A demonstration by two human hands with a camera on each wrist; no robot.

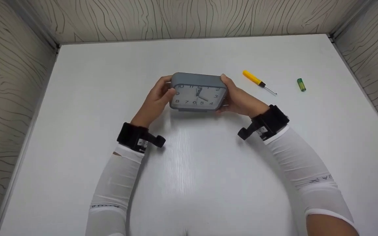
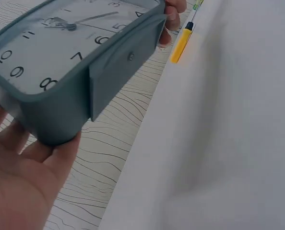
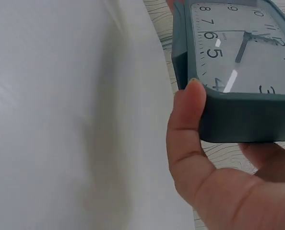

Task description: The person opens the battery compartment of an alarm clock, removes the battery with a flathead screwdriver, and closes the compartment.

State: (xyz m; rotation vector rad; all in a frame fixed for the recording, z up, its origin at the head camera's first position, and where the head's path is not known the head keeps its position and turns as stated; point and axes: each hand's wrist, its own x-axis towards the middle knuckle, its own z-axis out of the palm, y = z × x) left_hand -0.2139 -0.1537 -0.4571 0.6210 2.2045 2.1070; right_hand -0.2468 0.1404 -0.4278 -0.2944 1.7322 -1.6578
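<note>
Between both hands is a grey-blue square alarm clock [image 1: 199,80], its white numbered face turned up toward the head camera. My left hand [image 1: 156,101] grips the clock's left side, with the thumb at the edge of the face near the 9. On the opposite side my right hand [image 1: 240,98] holds the right edge, fingers at the upper and lower corners. In the left wrist view, a flat panel with a small screw [image 2: 130,56] shows on the clock's underside, below the 6. The right wrist view shows the right thumb [image 3: 190,103] pressed at the corner near the 4.
A screwdriver [image 1: 252,77] with a yellow handle lies on the white table [image 1: 192,164], right of the clock. Farther right lies a small green battery [image 1: 301,84]. Wood-grain patterned walls [image 1: 182,19] stand behind the table and at both sides.
</note>
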